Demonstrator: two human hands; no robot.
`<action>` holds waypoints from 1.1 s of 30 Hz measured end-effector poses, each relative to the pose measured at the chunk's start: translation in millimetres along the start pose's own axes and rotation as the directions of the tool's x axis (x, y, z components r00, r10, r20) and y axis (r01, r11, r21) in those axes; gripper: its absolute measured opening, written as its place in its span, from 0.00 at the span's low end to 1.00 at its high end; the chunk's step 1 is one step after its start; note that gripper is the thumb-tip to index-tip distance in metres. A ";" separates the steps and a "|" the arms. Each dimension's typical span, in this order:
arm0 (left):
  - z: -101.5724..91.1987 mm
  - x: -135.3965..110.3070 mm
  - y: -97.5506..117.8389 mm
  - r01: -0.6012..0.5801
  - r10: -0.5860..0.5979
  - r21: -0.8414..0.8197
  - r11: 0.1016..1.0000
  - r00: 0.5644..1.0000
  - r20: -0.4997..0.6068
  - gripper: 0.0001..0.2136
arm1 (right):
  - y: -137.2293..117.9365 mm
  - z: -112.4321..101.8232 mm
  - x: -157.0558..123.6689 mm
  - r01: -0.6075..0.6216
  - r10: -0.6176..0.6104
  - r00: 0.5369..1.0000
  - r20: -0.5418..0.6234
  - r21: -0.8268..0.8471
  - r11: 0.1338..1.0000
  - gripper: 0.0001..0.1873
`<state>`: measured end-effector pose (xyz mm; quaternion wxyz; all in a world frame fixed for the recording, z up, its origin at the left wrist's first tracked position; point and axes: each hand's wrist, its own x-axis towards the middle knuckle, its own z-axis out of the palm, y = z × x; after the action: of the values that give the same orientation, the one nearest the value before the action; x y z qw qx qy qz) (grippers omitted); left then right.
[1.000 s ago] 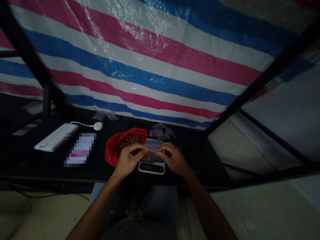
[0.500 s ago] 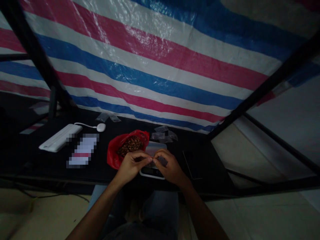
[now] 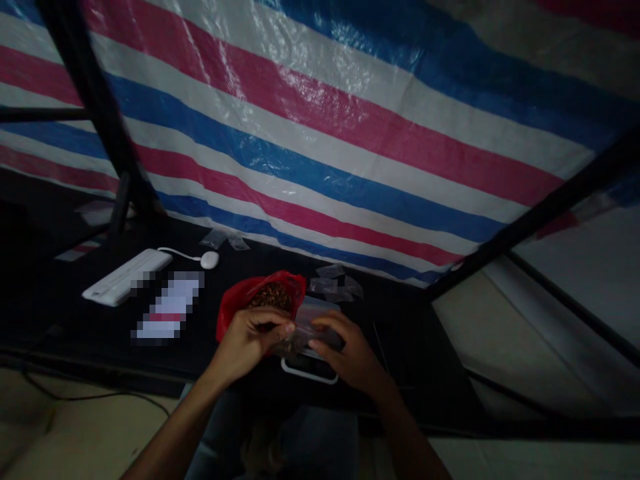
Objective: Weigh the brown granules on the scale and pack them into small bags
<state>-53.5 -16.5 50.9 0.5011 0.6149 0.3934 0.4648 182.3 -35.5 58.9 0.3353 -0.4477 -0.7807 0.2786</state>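
At the scale (image 3: 306,367), left hand (image 3: 250,341) and right hand (image 3: 350,350) have parted.
The left grip pinches a small bag (image 3: 286,348), dim but apparently clear; the right, fingers spread beside it, leaves the hold one-handed.

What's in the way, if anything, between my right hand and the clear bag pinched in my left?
Nothing visible stands between your right hand and the clear bag. The white scale sits below, and the red bag is beyond your left hand. Whether right hand and bag touch is hard to tell.
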 end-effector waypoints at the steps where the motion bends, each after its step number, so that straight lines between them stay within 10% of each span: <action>1: 3.6 -0.2 -2.9 -0.005 0.005 0.005 1.000 1.000 0.004 0.09 | -2.0 3.3 5.1 0.017 -0.017 1.000 0.019 -0.004 1.000 0.06; 8: -29.4 12.1 -10.4 -0.025 0.091 0.393 0.919 0.985 -0.148 0.18 | -2.4 -35.7 67.5 0.059 -0.069 0.996 -0.057 -0.161 0.985 0.07; 13: -59.5 22.0 -9.7 0.362 -0.075 0.844 0.397 0.929 -0.363 0.31 | 7.2 -70.2 117.5 0.059 -0.200 0.946 -0.254 -0.472 0.880 0.10; 15: -64.6 23.8 -17.7 0.408 -0.238 0.848 0.340 0.909 -0.342 0.32 | 9.5 -64.7 124.1 0.073 -0.199 0.963 -0.184 -0.528 0.846 0.10; 20: -72.0 27.5 -40.8 0.374 -0.344 0.801 0.468 0.912 -0.224 0.20 | 14.3 -9.6 112.7 0.125 -0.079 0.988 0.131 -0.392 0.911 0.09; 28: -77.7 39.9 -47.7 0.217 -0.188 0.518 0.827 0.976 -0.109 0.24 | 22.6 62.2 114.5 0.293 -0.134 0.887 0.443 -0.314 0.903 0.22; 33: -81.3 33.9 -49.1 0.292 -0.173 0.628 0.721 0.954 -0.245 0.27 | 20.1 75.5 119.1 0.302 -0.072 0.866 0.495 -0.403 0.864 0.21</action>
<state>-124.2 45.3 14.1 0.2718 0.6552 0.6469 0.2799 89.7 68.7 30.0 0.0471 -0.3551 -0.9222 0.1457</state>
